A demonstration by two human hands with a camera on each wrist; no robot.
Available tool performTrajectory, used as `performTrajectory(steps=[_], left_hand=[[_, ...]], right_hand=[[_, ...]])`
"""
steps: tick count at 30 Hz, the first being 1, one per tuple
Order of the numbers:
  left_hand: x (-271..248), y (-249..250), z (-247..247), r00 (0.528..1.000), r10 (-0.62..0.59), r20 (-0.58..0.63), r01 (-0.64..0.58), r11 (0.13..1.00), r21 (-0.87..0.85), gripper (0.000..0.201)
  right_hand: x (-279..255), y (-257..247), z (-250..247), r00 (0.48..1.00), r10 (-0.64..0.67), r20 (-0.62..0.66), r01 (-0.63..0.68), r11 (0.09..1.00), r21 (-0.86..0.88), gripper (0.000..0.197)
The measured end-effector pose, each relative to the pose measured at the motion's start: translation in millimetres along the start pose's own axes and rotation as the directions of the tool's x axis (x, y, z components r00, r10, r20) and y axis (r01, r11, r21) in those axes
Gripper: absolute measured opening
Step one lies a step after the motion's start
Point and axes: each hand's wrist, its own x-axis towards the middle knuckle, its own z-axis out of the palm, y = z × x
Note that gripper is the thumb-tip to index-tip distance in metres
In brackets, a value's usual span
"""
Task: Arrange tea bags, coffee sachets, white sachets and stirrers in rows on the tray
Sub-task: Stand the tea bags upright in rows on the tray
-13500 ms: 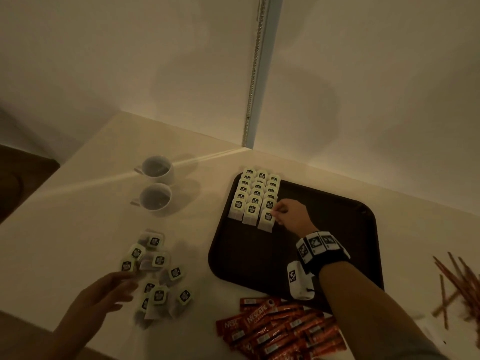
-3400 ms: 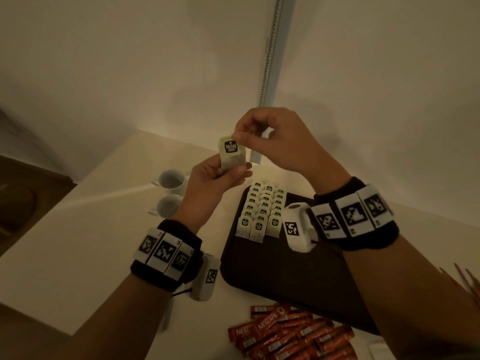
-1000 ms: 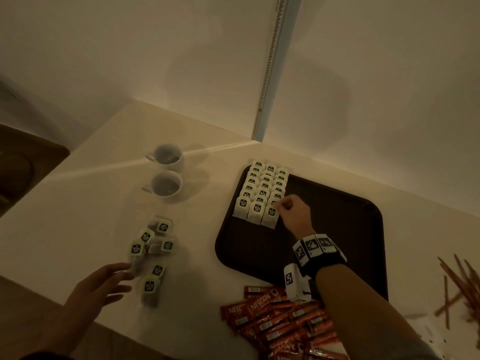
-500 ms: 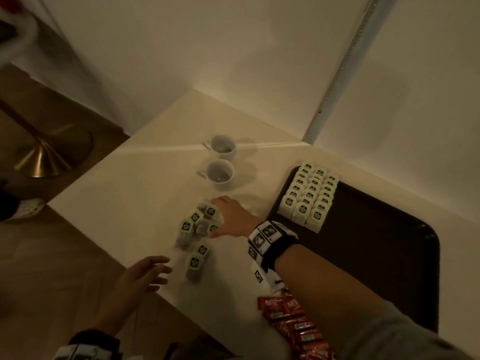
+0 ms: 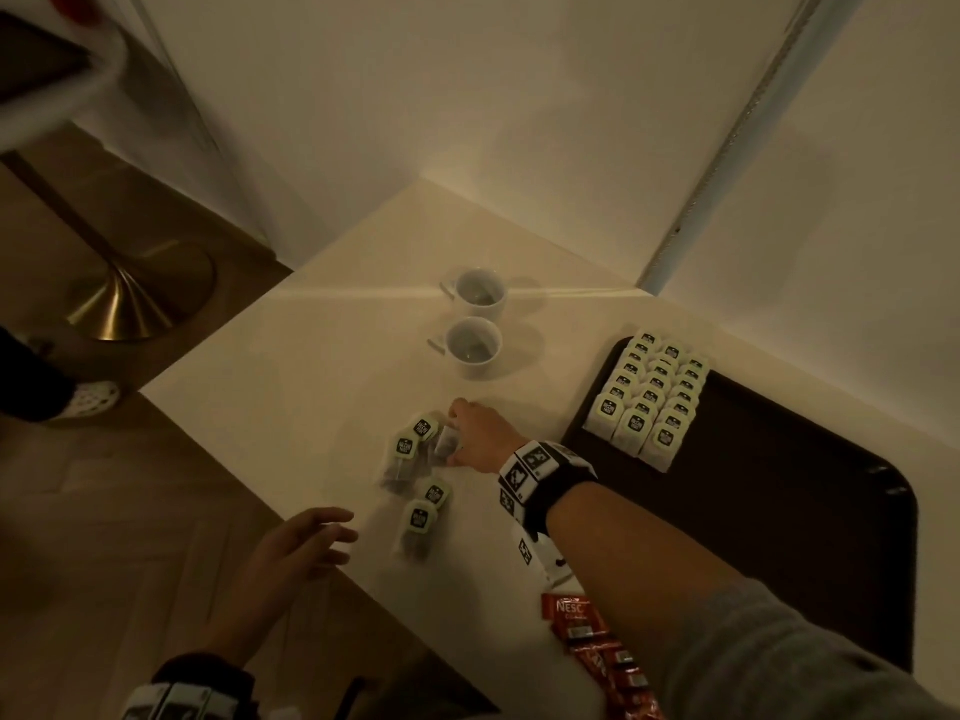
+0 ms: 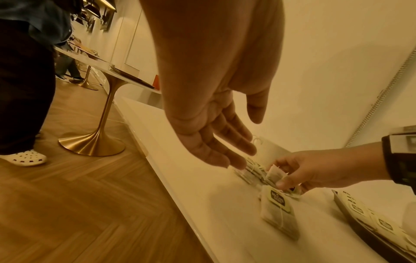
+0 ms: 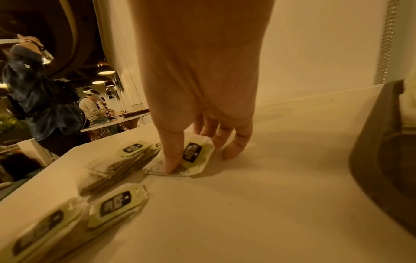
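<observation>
Right hand (image 5: pixel 475 439) reaches across to the loose tea bags (image 5: pixel 415 480) on the table (image 5: pixel 291 407), left of the tray (image 5: pixel 779 511); thumb and fingers pinch one bag (image 7: pixel 193 154) at the right edge of the pile, its far end raised, its near end on the table. Left hand (image 5: pixel 301 543) hovers at the near table edge, fingers spread and relaxed, holding nothing; apart from the pile.

Tray holds three rows of bags (image 5: pixel 649 397) at its far-left corner, the rest of it bare; coffee sachets (image 5: pixel 597 646) lie near the tray's near-left edge; white sachets and stirrers not in view now. Two cups (image 5: pixel 475 324) stand far of the pile.

Risks, judged:
- bags in the pile overlap and their strings show in the left wrist view; a string may snag, so lifting one could drag a neighbour along or off the near edge;
- grip is on thin paper near one end; the bag may fold or slip in transit;
- the path to the tray passes over the rim; a low carry could clip it or nudge the finished rows, which stand close-packed and overlapping, so one knock may shift several;
- sleeve and forearm pass above the sachets; a dropped elbow could scatter them;
- dim light; label orientation is hard to check before placing.
</observation>
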Motion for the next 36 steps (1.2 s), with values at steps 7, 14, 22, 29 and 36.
performTrajectory(steps=[7,14,22,29,36], left_hand=[[2,5,2,1.0,0.014,0.009,-0.014,1.0,0.0,0.022],[3,9,6,0.999,0.03,0.04,-0.029,0.999,-0.019,0.022],[10,30,18,0.994,0.041,0.098,-0.035,0.998,-0.06,0.02],[32,133,75,0.85,0.047,0.525,0.066,0.979,-0.195,0.069],[39,210,143,0.561,0.027,0.827,0.223,0.958,-0.182,0.082]], right_hand=[[-7,4,0,1.0,0.021,0.005,-0.021,0.996,0.083,0.043],[-12,7,1,1.0,0.009,0.007,-0.01,0.997,0.071,0.046],[-33,14,-46,0.997,-0.071,-0.032,0.077,0.956,0.285,0.03],[-97,-7,-146,0.96,-0.231,0.158,0.206,0.966,0.158,0.041],[-140,-8,-196,0.965,-0.151,0.216,0.163,0.986,-0.039,0.045]])
